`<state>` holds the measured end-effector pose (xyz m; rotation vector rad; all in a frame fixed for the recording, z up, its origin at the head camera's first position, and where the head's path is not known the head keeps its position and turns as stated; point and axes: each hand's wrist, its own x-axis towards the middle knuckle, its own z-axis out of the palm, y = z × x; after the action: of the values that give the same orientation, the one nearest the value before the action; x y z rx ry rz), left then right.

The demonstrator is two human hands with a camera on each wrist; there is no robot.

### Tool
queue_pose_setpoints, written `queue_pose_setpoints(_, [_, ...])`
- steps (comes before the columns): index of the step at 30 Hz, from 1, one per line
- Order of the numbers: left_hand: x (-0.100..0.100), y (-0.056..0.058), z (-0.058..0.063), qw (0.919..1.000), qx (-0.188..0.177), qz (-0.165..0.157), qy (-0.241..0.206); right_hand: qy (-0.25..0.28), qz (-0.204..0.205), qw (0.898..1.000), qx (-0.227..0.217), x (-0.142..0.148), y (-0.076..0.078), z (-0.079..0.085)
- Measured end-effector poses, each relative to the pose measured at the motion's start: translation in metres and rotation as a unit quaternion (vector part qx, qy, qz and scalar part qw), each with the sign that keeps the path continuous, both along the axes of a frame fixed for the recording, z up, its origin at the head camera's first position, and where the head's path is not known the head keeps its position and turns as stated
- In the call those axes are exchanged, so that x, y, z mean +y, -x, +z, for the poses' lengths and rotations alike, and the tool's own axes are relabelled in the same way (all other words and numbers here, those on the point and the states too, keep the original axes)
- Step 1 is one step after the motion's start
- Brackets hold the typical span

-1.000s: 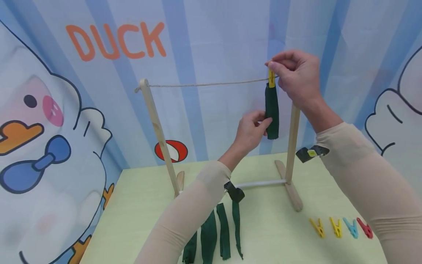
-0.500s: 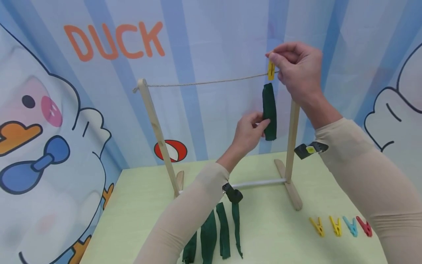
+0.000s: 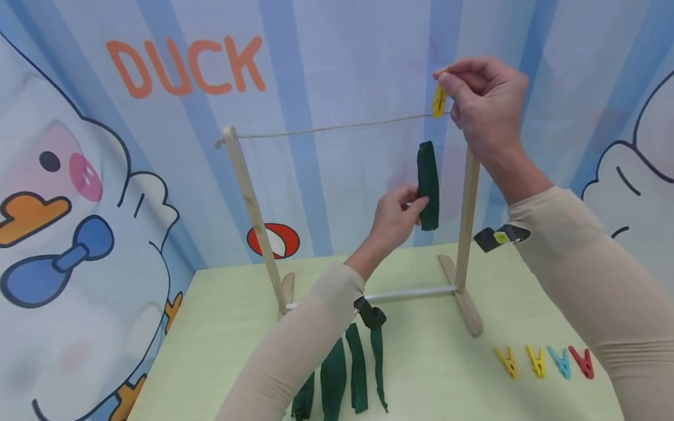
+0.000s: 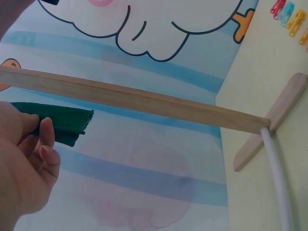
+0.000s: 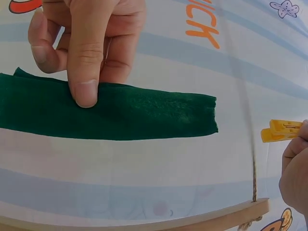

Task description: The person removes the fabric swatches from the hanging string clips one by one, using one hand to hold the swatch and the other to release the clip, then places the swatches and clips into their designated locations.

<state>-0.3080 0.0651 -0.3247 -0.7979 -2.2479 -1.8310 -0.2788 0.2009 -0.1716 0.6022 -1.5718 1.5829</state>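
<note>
In the head view my left hand (image 3: 395, 213) pinches a dark green cloth strip (image 3: 428, 186) by its side, between thumb and fingers. The strip stands roughly upright, its top end below the string (image 3: 337, 127). My right hand (image 3: 489, 105) pinches a yellow clothespin (image 3: 439, 100) above the strip, near the right end of the string. In the right wrist view a gap shows between the clothespin (image 5: 284, 131) and the string (image 5: 254, 178), and the cloth strip (image 5: 144, 113) is apart from both. My left hand (image 4: 29, 159) partly covers the strip in the left wrist view.
Two wooden posts (image 3: 253, 213) (image 3: 467, 228) carry the string, joined low down by a white rod (image 3: 411, 293). Several green strips (image 3: 358, 368) lie on the table (image 3: 437, 374) below my left sleeve. Yellow, blue (image 3: 560, 362) and red (image 3: 581, 362) clothespins lie at the right.
The clothespin was at the top of the green strip on the string. My right hand has lifted it up off the strip, and my left hand has lowered the strip slightly.
</note>
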Motion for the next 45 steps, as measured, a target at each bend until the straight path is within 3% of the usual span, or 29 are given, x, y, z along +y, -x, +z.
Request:
queue_pose_setpoints(9, [-0.001, 0.000, -0.004, 1.0000, -0.005, 0.002, -0.003, 0.016, 0.034, 0.999, 0.007, 0.003, -0.002, -0.001])
queue_pose_setpoints(24, [-0.008, -0.001, -0.016, 0.9999, -0.010, 0.000, 0.005, 0.012, -0.003, 1.000, -0.023, 0.022, -0.008, -0.017])
queue_pose_setpoints(32, [-0.017, 0.002, -0.028, 0.9998, -0.015, 0.010, 0.007, -0.035, -0.070, 0.996, -0.037, 0.028, -0.020, -0.027])
queue_pose_setpoints(39, [-0.023, 0.003, -0.034, 0.9991, -0.040, 0.010, 0.001, -0.034, -0.111, 0.992, -0.047, 0.040, -0.018, -0.042])
queue_pose_setpoints(42, [-0.023, 0.003, -0.037, 0.9990, -0.043, 0.011, -0.002, -0.025, -0.107, 0.993, -0.046, 0.043, -0.022, -0.045])
queue_pose_setpoints(45, [-0.024, 0.003, -0.041, 0.9987, -0.050, 0.012, -0.003, -0.003, -0.072, 0.997, -0.034, 0.046, -0.027, -0.048])
